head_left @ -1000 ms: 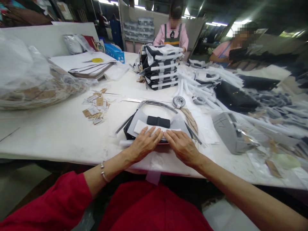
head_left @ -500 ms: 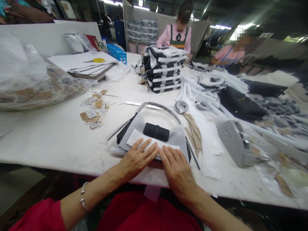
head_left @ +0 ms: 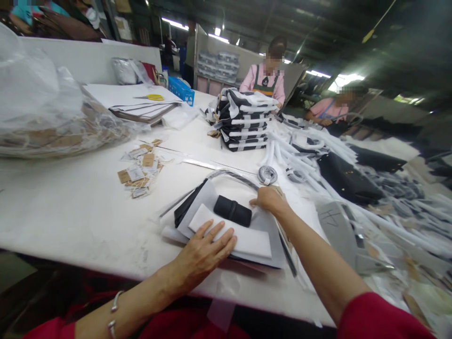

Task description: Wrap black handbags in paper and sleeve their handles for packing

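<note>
A black handbag (head_left: 187, 207) lies on the table in front of me, its wrapped handle (head_left: 229, 173) arching away. Over the bag is a pale grey sheet (head_left: 208, 195), and on it rest a black strap-like flap piece (head_left: 233, 210) and a white foam strip (head_left: 247, 240). My left hand (head_left: 208, 249) lies flat on the strip with its fingers spread. At the right end of the handle is my right hand (head_left: 270, 200), its fingers curled, beside some brown card pieces (head_left: 281, 190). What those fingers hold, if anything, is hidden.
A stack of wrapped bags (head_left: 247, 125) stands at the back, with two people beyond. Loose tags (head_left: 141, 169) lie left of the bag. A grey tape dispenser (head_left: 337, 230), white foam tubes (head_left: 310, 162) and black bags (head_left: 348, 176) crowd the right side. Yellow scissors (head_left: 153, 97) lie on papers.
My right hand has left the foam strip and moved away from me to the handle's right end. My left hand stays on the strip. The view has tilted up slightly.
</note>
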Motion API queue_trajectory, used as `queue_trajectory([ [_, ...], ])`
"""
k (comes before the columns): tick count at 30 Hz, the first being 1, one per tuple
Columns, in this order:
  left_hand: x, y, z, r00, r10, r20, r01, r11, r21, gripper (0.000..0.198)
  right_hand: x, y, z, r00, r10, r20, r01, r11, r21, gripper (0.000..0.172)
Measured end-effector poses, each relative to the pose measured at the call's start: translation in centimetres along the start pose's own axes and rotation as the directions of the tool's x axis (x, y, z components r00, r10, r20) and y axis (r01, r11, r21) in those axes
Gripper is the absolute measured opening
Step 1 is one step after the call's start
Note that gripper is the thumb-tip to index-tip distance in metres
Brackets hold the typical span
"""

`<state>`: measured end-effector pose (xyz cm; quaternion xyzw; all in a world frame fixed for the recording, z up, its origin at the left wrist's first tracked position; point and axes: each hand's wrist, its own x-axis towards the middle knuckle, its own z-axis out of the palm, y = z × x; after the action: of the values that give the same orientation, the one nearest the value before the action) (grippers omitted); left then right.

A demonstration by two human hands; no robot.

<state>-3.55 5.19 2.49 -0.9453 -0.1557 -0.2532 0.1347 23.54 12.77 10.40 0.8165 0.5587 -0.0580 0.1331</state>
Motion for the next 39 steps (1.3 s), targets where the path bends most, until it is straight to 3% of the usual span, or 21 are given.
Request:
queue_trajectory([
  [7,-0.1,-0.1,0.2,1.000,0.002,-0.032,-0.003,1.000,-0.025,0.038,1.1,-0.9,0.4,0.993,0.121,0.011,-0.121,0.991,0.060,0.051],
  [14,0.4,0.2,0.4,0.999,0.023,-0.026,-0.024,0.999,-0.028,0.038,2.5,0.1,2.0,0.988,0.120,0.098,-0.140,0.963,0.228,0.014],
  [19,0.3,0.3,0.9,0.999,0.018,-0.039,-0.018,1.000,-0.009,0.037,3.1,0.6,3.4,0.988,0.126,0.092,-0.154,0.883,0.444,0.008],
  [23,0.0,0.3,1.4,0.999,0.017,-0.030,-0.017,1.000,0.000,0.036,2.7,1.3,4.5,0.991,0.131,0.041,-0.121,0.694,0.710,0.031],
  [28,0.0,0.4,1.0,0.999,0.006,-0.035,-0.007,1.000,-0.027,0.038,1.1,2.8,5.2,0.991,0.125,-0.044,0.004,0.307,0.952,0.061],
  [33,0.2,0.3,0.5,0.998,0.010,-0.058,-0.012,0.999,-0.036,0.040,-1.2,3.7,4.9,0.996,0.060,-0.069,0.067,0.033,0.997,0.088],
  [36,0.3,0.2,0.6,0.999,0.020,-0.049,-0.021,0.999,-0.032,0.040,-2.8,3.8,3.9,0.996,0.020,-0.085,0.087,-0.121,0.989,0.092],
  [39,0.2,0.1,0.7,0.999,0.032,-0.028,-0.033,0.999,-0.035,0.039,-4.7,3.8,2.1,0.985,0.002,-0.170,0.168,-0.160,0.973,0.090],
])
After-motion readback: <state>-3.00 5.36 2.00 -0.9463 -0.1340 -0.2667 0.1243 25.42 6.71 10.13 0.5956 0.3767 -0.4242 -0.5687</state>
